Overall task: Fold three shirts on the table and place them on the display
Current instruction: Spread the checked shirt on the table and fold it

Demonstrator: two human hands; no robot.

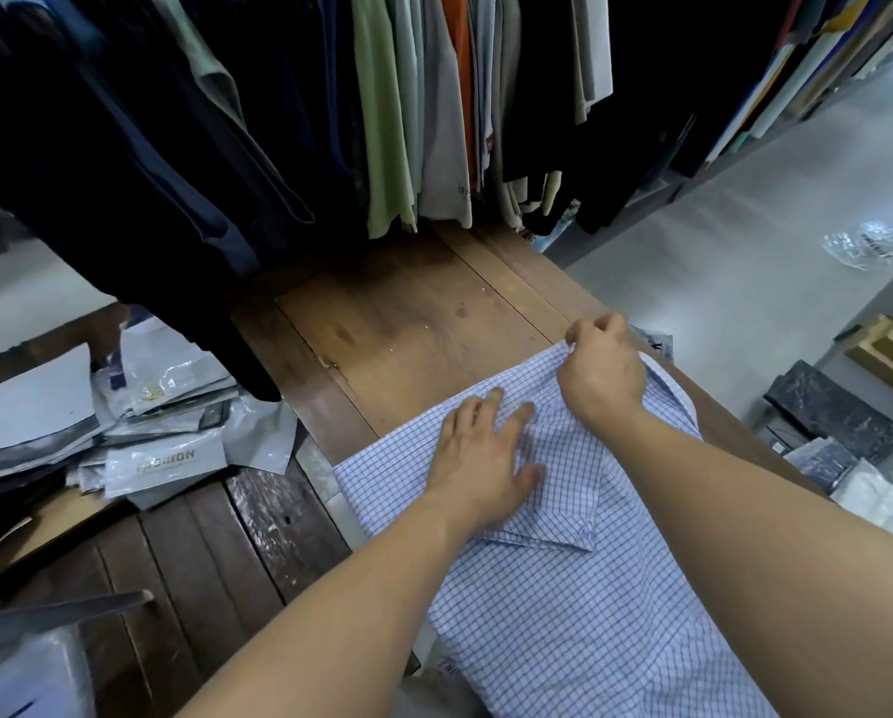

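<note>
A white shirt with a blue check pattern (pixel 563 603) lies spread on the wooden table (pixel 408 323), a short sleeve folded across its middle. My left hand (pixel 480 463) presses flat on the shirt with fingers spread. My right hand (pixel 602 367) pinches the shirt's far edge near the collar, fingers curled round the cloth. Only this one shirt shows on the table.
Hanging clothes (pixel 382 106) on a rail crowd the table's far end. A heap of grey plastic garment bags (pixel 138 427) lies at the left. Stacked packaged clothes line shelves (pixel 822 70) at the upper right. Bags and boxes (pixel 838 422) sit on the grey floor at the right.
</note>
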